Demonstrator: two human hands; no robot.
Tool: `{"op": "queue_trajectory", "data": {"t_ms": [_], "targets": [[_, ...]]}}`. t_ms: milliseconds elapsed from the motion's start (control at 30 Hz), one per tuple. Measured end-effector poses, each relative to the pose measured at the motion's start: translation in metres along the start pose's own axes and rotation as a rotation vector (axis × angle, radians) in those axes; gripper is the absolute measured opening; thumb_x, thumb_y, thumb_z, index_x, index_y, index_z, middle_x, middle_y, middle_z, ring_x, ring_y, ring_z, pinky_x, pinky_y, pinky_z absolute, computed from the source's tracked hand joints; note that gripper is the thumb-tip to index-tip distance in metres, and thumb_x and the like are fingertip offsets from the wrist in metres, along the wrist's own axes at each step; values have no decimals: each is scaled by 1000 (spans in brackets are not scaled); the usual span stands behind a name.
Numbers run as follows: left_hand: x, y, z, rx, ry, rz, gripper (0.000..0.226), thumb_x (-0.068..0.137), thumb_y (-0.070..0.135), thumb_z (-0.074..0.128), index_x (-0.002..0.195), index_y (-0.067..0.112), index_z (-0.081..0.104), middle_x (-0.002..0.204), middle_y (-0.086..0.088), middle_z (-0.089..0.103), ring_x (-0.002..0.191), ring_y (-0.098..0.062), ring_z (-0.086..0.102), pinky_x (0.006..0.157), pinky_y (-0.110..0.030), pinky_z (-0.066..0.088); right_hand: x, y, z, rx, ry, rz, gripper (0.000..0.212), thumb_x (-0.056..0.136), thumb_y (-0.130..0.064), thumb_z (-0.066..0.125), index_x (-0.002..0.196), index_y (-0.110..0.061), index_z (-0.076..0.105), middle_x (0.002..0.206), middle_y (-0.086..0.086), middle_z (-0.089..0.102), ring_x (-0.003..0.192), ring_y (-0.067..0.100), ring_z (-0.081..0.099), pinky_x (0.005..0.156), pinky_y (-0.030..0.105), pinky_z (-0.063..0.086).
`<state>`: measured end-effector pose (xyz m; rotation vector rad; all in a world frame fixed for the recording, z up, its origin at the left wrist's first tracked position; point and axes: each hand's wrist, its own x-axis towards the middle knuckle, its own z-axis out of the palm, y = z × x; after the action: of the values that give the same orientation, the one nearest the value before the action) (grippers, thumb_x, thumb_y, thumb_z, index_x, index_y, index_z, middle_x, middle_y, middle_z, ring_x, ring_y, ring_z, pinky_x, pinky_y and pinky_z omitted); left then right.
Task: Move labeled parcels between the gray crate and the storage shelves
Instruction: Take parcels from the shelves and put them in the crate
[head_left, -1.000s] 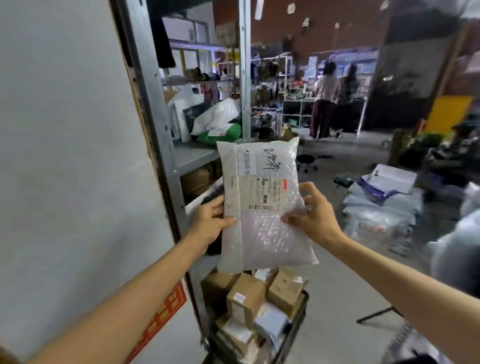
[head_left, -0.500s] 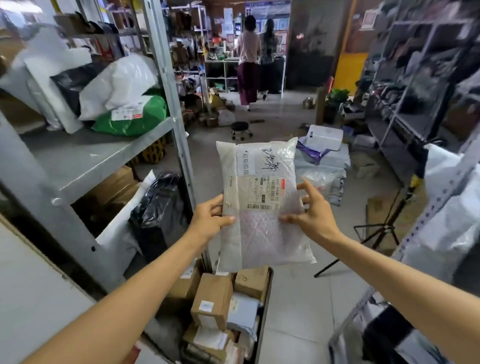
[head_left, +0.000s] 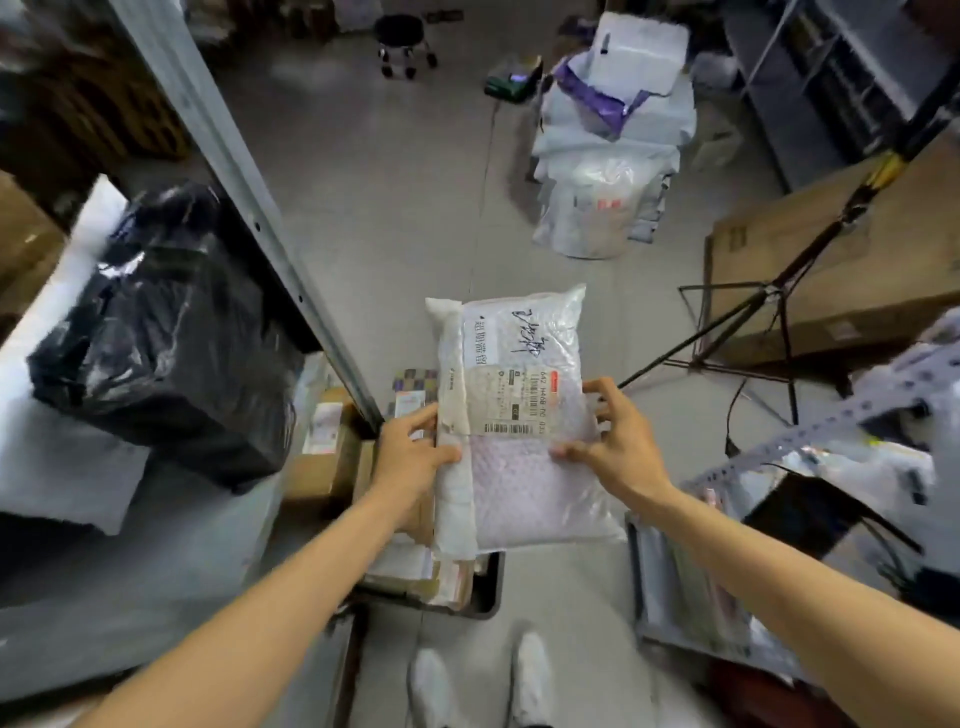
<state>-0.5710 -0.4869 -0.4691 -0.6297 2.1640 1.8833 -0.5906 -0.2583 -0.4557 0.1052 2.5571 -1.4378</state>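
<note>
Left grip (head_left: 410, 457) is pinching the left edge of the parcel (head_left: 524, 493), thumb lying on top and fingers going under. Right grip (head_left: 618, 447) is pinching the right edge, thumb pressing on the bubble face and fingers curling at the side. The parcel is a white bubble mailer, hanging face up at frame centre between both grips, with the label (head_left: 514, 395) and black handwriting showing. It is sitting in the air over the gray crate (head_left: 488, 587), whose corner is peeking out at 6 o'clock of the parcel. Packed cardboard boxes (head_left: 322, 447) are showing at 9 o'clock, just beside the left grip; whether all of them are sitting inside the crate, cannot tell.

The shelf post (head_left: 249, 197) is running from 11 o'clock down to the boxes. A black bag (head_left: 166, 332) is lying on the shelf (head_left: 130, 571) at 9 o'clock. A pile of white bags (head_left: 613, 156) is sitting on the floor at 1 o'clock, and a stool (head_left: 400, 36) is standing at 12. A big brown carton (head_left: 831, 275) and a tripod (head_left: 753, 322) are standing at 3 o'clock. A second bin (head_left: 691, 587) is sitting at 4 o'clock. White shoes (head_left: 431, 686) are showing at 6.
</note>
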Motion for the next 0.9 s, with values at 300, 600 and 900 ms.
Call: {"op": "queue_trajectory", "data": {"t_ms": [300,600,900], "targets": [[34,-183,43,-28,27,-241,61,76,-23,61,128,9,58,111,-4,67,82,2,62,62,-9,52,8,180,95,-41,-166,299,58,63,-4,85,105,-23,50,89,3,69,79,23,68,72,50,57],[75,-321,58,121,69,-269,59,77,-17,65,125,18,62,99,14,69,86,7,66,82,-22,57,28,301,189,-57,-253,449,61,65,-6,86,110,-25,49,100,4,67,87,21,66,76,40,59],[116,-382,77,331,80,-240,71,82,-4,64,143,27,45,132,5,58,122,-15,52,107,-38,43,60,355,240,31,-196,572,66,63,-2,85,114,-28,52,102,4,68,89,22,66,79,45,59]]}}
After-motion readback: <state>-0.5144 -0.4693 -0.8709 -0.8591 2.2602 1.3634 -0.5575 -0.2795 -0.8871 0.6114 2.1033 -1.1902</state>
